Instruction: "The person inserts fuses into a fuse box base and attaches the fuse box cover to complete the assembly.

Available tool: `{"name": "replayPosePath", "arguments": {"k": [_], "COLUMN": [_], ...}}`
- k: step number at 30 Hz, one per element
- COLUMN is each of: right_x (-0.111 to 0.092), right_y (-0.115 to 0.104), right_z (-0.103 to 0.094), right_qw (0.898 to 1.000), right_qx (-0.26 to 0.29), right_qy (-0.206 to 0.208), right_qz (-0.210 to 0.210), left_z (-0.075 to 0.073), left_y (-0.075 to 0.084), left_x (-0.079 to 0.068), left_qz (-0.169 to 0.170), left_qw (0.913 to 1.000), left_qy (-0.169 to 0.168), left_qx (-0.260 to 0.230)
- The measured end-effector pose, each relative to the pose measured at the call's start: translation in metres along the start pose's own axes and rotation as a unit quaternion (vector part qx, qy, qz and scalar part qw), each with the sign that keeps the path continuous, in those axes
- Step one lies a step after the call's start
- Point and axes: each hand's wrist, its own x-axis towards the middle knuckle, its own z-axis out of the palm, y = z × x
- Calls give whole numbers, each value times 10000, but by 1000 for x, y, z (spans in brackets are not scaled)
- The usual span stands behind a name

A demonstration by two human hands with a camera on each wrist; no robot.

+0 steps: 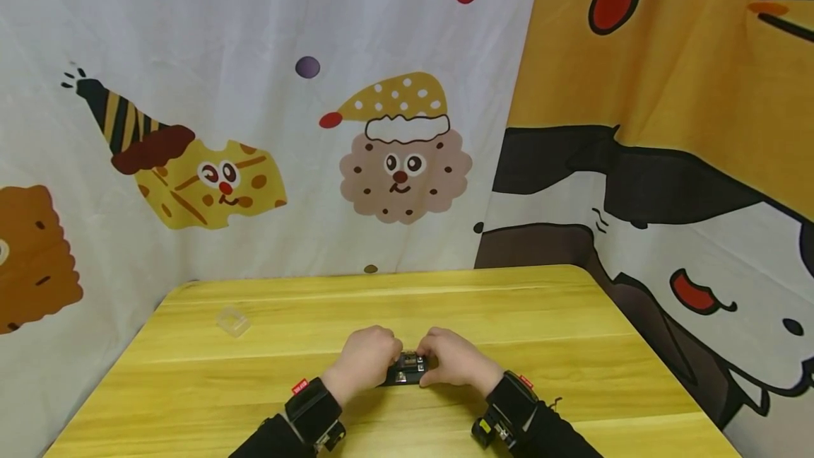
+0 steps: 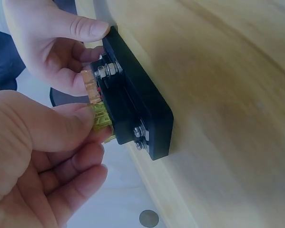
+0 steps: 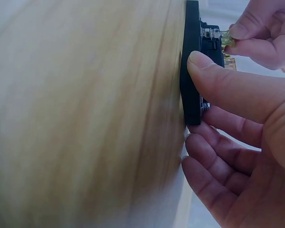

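A black fuse holder point(image 1: 407, 377) with metal bolts and nuts sits on the table between both hands. My left hand point(image 1: 365, 362) pinches a translucent yellow blade fuse point(image 2: 102, 116) between thumb and forefinger, at the holder's raised block. Beside it on the same block is an orange translucent fuse point(image 2: 90, 86). My right hand point(image 1: 459, 360) grips the other end of the holder's base point(image 3: 192, 90), its thumb on the edge and fingers bent around the end. The fingers hide part of the yellow fuse, so how deep it sits cannot be told.
On the wooden table point(image 1: 305, 302), a small clear plastic box point(image 1: 233, 321) lies toward the back left. A printed curtain point(image 1: 254, 41) hangs behind the table's far edge and along its right side.
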Motion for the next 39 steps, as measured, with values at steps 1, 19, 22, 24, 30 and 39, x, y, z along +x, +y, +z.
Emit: {"name": "replayPosePath", "arguments": {"k": [1, 19, 22, 24, 30, 39], "right_x": [0, -1, -1, -1, -1, -2], "right_y": [0, -1, -1, -1, -1, -3], "right_z": [0, 1, 0, 0, -1, -2], "right_qw": [10000, 10000, 10000, 10000, 10000, 9999], "right_qx": [-3, 5, 10, 18, 29, 97], "right_qy": [2, 0, -1, 2, 4, -7], "right_qz": [3, 3, -11, -11, 25, 59], "left_z": [1, 6, 7, 8, 7, 5], "left_y": [0, 4, 4, 5, 7, 15], "left_x": [0, 1, 1, 2, 3, 2], "left_qz": [1, -127, -131, -124, -184, -320], "left_qw": [10000, 9993, 9992, 9991, 9985, 9948], "left_qy": [-13, 55, 78, 120, 166, 222], "left_qx": [40, 333, 373, 396, 481, 940]}}
